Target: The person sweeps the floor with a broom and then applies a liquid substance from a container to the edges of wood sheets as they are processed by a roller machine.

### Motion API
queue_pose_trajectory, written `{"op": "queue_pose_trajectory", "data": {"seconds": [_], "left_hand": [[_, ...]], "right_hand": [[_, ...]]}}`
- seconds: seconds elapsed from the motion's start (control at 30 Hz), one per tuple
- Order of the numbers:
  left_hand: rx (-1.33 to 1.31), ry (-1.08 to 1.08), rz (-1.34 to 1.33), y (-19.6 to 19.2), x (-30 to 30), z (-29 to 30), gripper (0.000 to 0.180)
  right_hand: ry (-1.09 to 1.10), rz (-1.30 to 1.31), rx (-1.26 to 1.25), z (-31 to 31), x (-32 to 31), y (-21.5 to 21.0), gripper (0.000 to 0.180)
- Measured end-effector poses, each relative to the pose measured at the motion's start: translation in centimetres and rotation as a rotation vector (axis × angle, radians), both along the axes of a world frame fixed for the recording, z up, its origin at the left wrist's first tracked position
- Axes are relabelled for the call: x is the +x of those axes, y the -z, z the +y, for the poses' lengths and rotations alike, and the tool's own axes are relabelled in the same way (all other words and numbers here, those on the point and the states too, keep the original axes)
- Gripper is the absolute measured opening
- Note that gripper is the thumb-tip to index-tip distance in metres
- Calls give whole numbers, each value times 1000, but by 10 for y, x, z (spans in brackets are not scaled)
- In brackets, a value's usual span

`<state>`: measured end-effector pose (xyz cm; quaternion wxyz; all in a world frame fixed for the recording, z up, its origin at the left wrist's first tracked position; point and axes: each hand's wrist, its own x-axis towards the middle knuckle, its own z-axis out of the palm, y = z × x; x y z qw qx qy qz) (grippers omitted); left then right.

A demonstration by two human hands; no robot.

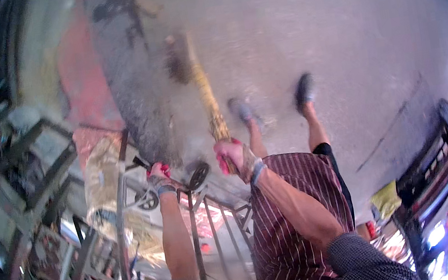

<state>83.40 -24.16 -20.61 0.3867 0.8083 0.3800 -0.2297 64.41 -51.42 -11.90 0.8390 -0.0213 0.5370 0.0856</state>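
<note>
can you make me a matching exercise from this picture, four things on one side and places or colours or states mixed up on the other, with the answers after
Things:
1. yellow stick
2. apron
3. dark wheels
4. shoes

Places, colours, states:
A. worn on the feet
B. maroon with pale stripes
C. gripped in the right hand
D. near the left hand

Right pairs: 1-C, 2-B, 3-D, 4-A
</note>
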Motion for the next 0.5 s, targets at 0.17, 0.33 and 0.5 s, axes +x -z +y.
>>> {"op": "queue_pose_trajectory", "data": {"seconds": [0.17,0.33,0.5], "left_hand": [[-47,75,208,71,-49,-72,14],[-26,115,653,116,-44,-90,22],[99,236,565,133,-26,-67,16]], "right_hand": [[-72,304,-299,-47,-118,-21,47],[43,501,-370,-86,-187,65,19],[223,282,-96,-55,-141,107,48]]}}
